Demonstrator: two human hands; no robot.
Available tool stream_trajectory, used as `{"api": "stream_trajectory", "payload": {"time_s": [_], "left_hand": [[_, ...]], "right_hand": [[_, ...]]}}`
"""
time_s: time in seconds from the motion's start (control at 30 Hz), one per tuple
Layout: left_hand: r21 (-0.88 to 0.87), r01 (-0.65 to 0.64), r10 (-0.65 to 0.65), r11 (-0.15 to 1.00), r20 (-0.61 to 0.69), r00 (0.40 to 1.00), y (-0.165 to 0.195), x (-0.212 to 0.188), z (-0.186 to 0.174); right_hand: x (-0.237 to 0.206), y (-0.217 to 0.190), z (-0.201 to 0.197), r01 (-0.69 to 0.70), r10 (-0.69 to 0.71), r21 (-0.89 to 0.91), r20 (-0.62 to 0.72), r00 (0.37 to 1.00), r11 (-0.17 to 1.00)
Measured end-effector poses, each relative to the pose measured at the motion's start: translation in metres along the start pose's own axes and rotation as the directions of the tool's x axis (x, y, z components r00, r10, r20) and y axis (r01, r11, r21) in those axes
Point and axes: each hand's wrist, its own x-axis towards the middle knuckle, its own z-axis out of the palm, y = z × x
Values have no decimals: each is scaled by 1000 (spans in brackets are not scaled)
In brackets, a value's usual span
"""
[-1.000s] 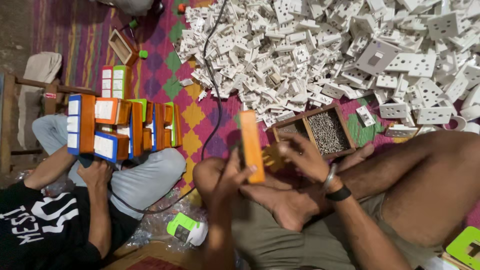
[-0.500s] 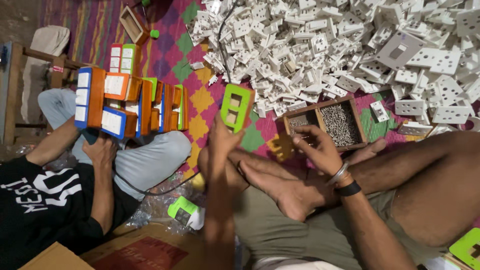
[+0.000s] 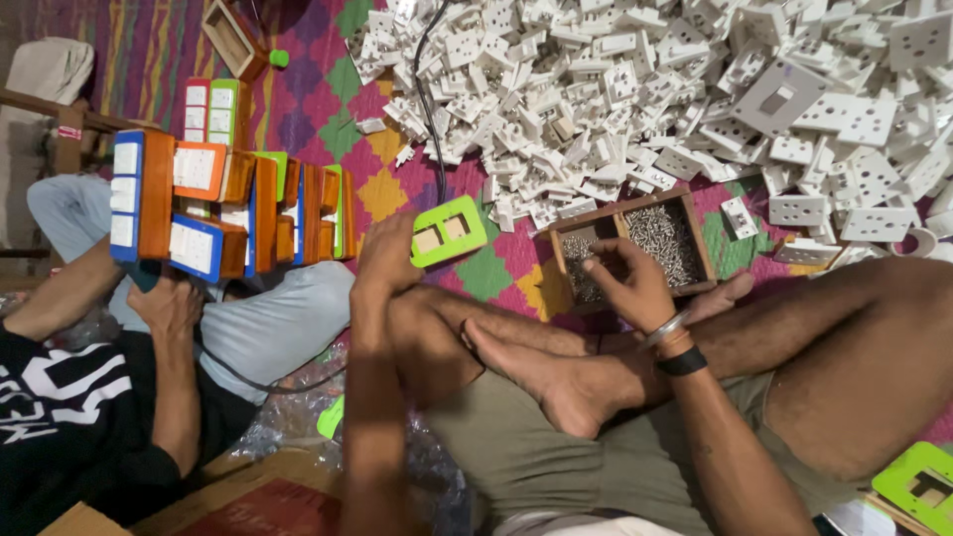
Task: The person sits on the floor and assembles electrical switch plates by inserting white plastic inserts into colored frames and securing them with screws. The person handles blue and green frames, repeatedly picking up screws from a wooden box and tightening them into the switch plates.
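Note:
My left hand (image 3: 389, 254) grips a green switch-box frame (image 3: 449, 230) with two square cut-outs, held flat just above the patterned mat. My right hand (image 3: 627, 281) reaches into a wooden tray (image 3: 629, 206) with two compartments of small metal screws; the fingertips are pinched over the left compartment, and I cannot tell if a screw is between them. A metal bangle and a black band sit on that wrist. My crossed bare legs lie under both arms.
A big heap of white plastic socket plates (image 3: 685, 89) covers the mat beyond the tray, with a black cable (image 3: 429, 109) running through it. A person in a black shirt (image 3: 69, 417) sits at left beside stacked orange, blue and green boxes (image 3: 228, 203). Another green frame (image 3: 925, 486) lies bottom right.
My left hand turned the green frame from upright to flat and lowered it toward the mat. My right hand moved from the tray's near edge into the left screw compartment.

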Motion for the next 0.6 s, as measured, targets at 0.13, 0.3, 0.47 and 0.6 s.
{"api": "stream_trajectory", "payload": {"time_s": [0.13, 0.3, 0.47, 0.6], "left_hand": [[-126, 30, -8, 992, 170, 985, 0, 4, 15], [-296, 78, -72, 952, 31, 997, 8, 1, 52], [-337, 34, -47, 941, -29, 998, 2, 0, 59], [-363, 68, -58, 929, 37, 998, 2, 2, 55]], "right_hand": [[1, -14, 2, 97, -96, -56, 29, 995, 994], [-3, -23, 0, 76, -74, -170, 18, 997, 983], [-3, -26, 1, 157, -156, -199, 21, 988, 967], [-3, -25, 0, 156, -150, -252, 43, 988, 955]]}}
